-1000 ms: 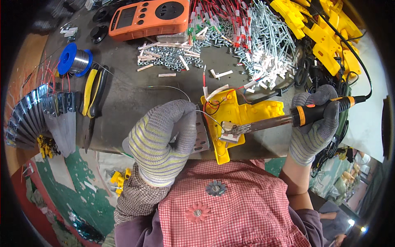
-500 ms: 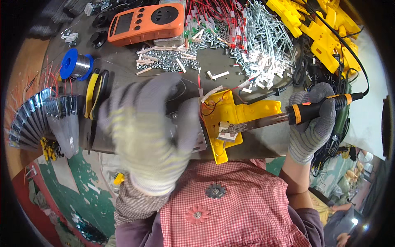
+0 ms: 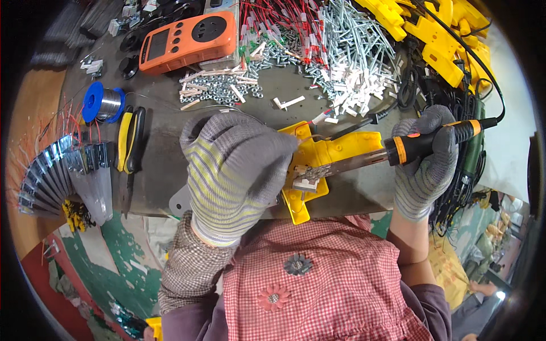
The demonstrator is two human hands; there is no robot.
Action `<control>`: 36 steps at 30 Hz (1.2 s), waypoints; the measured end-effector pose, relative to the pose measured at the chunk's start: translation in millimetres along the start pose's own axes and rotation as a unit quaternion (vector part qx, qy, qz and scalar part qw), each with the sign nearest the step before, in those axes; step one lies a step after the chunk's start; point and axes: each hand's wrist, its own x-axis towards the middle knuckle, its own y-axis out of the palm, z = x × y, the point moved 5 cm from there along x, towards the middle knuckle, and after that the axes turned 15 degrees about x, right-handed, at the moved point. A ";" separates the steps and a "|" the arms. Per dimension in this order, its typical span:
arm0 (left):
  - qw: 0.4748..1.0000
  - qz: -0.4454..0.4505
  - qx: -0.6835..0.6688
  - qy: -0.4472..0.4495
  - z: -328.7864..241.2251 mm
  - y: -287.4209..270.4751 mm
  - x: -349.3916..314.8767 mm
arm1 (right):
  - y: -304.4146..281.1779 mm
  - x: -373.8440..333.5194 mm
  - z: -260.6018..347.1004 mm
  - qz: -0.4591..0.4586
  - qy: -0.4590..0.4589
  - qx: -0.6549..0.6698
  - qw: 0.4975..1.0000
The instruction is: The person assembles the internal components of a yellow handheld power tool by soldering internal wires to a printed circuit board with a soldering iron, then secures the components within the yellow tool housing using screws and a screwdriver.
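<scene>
My gloved right hand [image 3: 425, 170] is wrapped round the black-and-orange handle of a soldering iron [image 3: 418, 149]. The iron's metal barrel points left across a yellow plastic housing [image 3: 355, 146]. Its tip lies over a small white block [image 3: 305, 184] on the housing. Fingers bent and drawn together, my gloved left hand [image 3: 236, 170] is closed at the housing's left side. It covers that side of the housing, and what its fingertips hold is hidden. A thin wire [image 3: 219, 107] runs behind this hand from the direction of the blue solder spool [image 3: 98, 103].
Yellow-handled pliers [image 3: 129, 139] and a row of metal plates [image 3: 54, 176] lie left. An orange meter [image 3: 187, 42], red wires [image 3: 284, 23], screws [image 3: 364, 34] and white sleeves [image 3: 355, 94] fill the back. More yellow housings [image 3: 446, 51] and black cables [image 3: 455, 148] are right.
My left hand, blurred and spread before, has moved right to the housing and its fingers have closed. The right hand still holds the iron in nearly the same place. The view has shifted slightly.
</scene>
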 end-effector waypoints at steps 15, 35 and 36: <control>0.982 0.100 -0.131 0.093 12.4 11.1 9.1 | -12.5 -10.8 2.1 -0.028 -0.031 -0.074 0.996; 0.960 0.227 -0.089 0.134 11.5 22.1 20.9 | -55.1 -17.4 -3.7 0.017 -0.069 -0.212 0.975; 0.960 0.228 -0.090 0.134 12.0 22.6 21.5 | -57.9 -17.3 -3.8 0.020 -0.067 -0.222 0.973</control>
